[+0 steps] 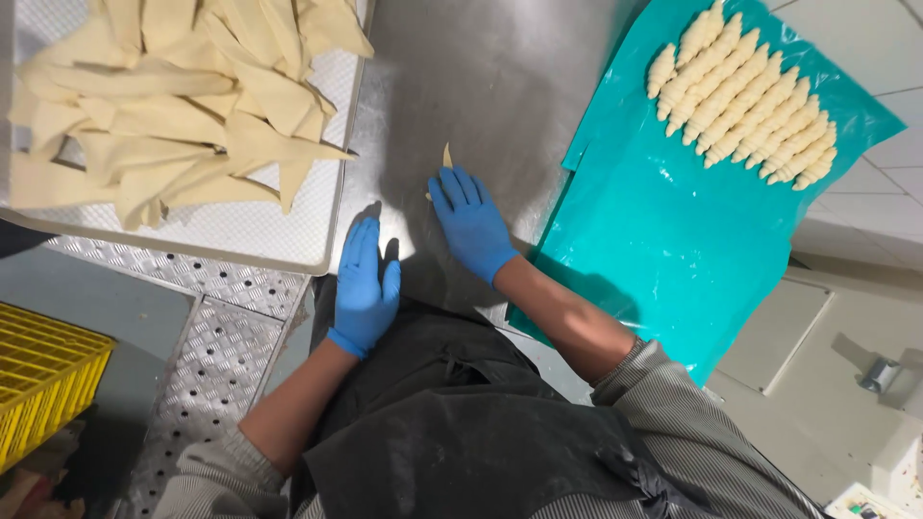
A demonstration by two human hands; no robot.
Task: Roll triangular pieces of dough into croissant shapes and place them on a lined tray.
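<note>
Left of the steel table [481, 86], the tray [317, 240] is holding cut triangles [173, 115]; we are pressing our left hand [363, 288] and right hand [469, 223] flat on the dough piece [446, 158], rolling evenly, rolls [745, 101] lying rightward

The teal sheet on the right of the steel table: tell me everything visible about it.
The teal sheet looks like thin, glossy plastic film, slightly wrinkled, with faint pale specks. It lies flat and slanted on the steel table, its right part overhanging the table's edge. A tight row of rolled raw croissants sits on its far end; the rest is bare. The right hand rests on the table just left of it; the forearm crosses its near corner.
</note>
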